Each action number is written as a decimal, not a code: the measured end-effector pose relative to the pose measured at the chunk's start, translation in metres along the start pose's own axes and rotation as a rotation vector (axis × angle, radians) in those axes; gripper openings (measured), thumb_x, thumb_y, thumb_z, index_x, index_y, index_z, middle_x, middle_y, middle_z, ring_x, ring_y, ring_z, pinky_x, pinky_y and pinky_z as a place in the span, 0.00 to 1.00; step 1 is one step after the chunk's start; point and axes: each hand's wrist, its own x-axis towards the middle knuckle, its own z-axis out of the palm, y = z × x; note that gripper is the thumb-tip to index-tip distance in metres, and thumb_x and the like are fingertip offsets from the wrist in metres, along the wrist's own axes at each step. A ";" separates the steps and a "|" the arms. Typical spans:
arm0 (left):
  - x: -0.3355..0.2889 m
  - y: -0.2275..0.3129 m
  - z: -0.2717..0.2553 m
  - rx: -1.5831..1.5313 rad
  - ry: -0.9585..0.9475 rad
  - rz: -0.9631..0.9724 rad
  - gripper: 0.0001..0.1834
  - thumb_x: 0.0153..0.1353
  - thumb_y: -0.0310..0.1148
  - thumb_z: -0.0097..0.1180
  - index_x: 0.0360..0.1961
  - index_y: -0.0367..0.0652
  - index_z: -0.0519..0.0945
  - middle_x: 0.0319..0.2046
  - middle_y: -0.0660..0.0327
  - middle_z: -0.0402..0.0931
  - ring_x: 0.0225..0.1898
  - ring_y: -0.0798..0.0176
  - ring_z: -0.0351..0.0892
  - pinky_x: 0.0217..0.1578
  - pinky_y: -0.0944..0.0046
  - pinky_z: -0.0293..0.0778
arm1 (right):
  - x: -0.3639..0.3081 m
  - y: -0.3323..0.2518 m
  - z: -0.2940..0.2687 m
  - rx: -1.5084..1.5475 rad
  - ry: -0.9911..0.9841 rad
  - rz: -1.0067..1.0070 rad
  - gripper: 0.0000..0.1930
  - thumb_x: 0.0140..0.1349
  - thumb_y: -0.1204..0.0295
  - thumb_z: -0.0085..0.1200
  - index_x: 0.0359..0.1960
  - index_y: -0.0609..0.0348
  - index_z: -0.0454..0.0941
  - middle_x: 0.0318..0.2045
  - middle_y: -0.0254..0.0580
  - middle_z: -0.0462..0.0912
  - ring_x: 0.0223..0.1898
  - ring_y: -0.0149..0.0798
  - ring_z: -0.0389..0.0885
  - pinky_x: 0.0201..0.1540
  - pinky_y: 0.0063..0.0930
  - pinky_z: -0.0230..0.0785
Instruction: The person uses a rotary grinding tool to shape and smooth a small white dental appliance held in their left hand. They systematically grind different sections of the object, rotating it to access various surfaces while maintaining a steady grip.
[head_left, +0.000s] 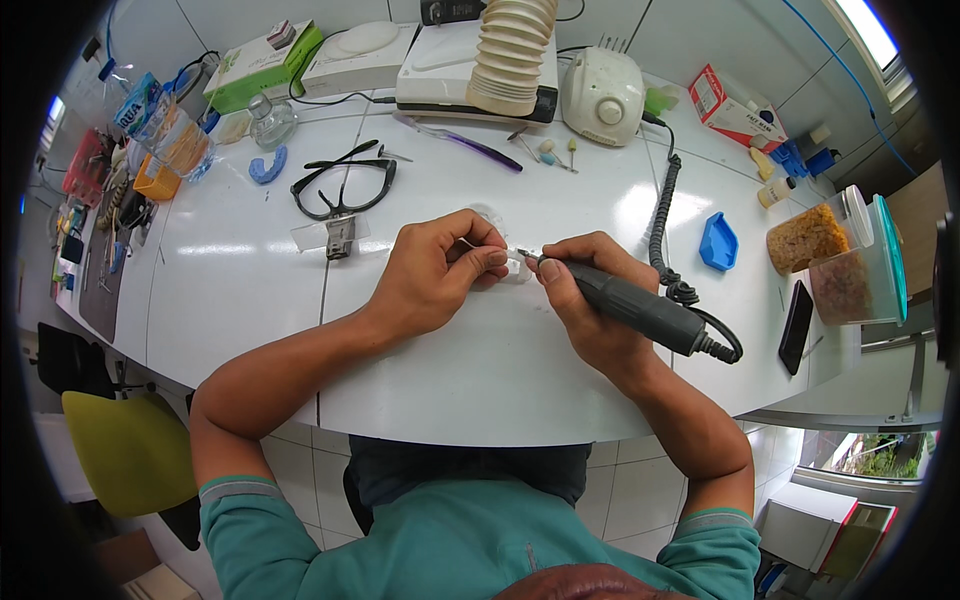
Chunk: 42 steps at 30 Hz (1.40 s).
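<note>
My right hand [608, 338] is wrapped round a grey rotary handpiece [645, 308], holding it like a pen with its metal tip pointing left. My left hand [428, 268] is closed in a pinch just left of that tip. What its fingertips hold is too small to make out. A small clear piece [517, 268] shows on the white table under and between the hands. The handpiece's black coiled cord [663, 205] runs up to a white control box [603, 98] at the back.
Black-framed glasses [330, 200] and a blue dental arch piece [267, 166] lie left of centre. Behind them are a purple-handled tool [470, 147] and several small burs [548, 152]. To the right are a blue tray [718, 242], a phone [796, 327] and plastic food tubs [855, 280].
</note>
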 end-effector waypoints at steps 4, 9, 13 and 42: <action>0.000 0.001 -0.001 0.019 -0.007 0.007 0.05 0.80 0.24 0.60 0.49 0.32 0.81 0.45 0.55 0.86 0.49 0.61 0.92 0.53 0.65 0.89 | -0.001 0.002 0.000 -0.011 0.022 -0.008 0.10 0.70 0.72 0.71 0.46 0.67 0.87 0.30 0.47 0.91 0.32 0.33 0.92 0.36 0.25 0.83; 0.000 -0.002 -0.007 0.078 -0.036 0.113 0.01 0.80 0.19 0.55 0.48 0.34 0.78 0.50 0.54 0.84 0.63 0.57 0.86 0.62 0.62 0.83 | 0.008 0.002 -0.008 -0.005 0.051 -0.008 0.15 0.72 0.71 0.72 0.55 0.64 0.85 0.39 0.49 0.92 0.38 0.35 0.93 0.42 0.28 0.85; -0.002 0.001 -0.006 -0.013 -0.070 0.191 0.03 0.80 0.18 0.52 0.49 0.36 0.77 0.52 0.55 0.82 0.70 0.56 0.82 0.68 0.59 0.79 | 0.011 0.010 -0.012 -0.153 -0.080 -0.108 0.18 0.66 0.71 0.76 0.55 0.58 0.86 0.41 0.48 0.91 0.39 0.41 0.93 0.42 0.32 0.86; -0.008 0.006 -0.004 -0.205 -0.156 0.065 0.05 0.75 0.27 0.67 0.41 0.38 0.84 0.63 0.52 0.81 0.64 0.58 0.85 0.64 0.58 0.84 | 0.013 0.021 -0.013 -0.495 -0.147 -0.510 0.19 0.48 0.75 0.72 0.45 0.46 0.89 0.31 0.42 0.81 0.26 0.41 0.86 0.23 0.36 0.76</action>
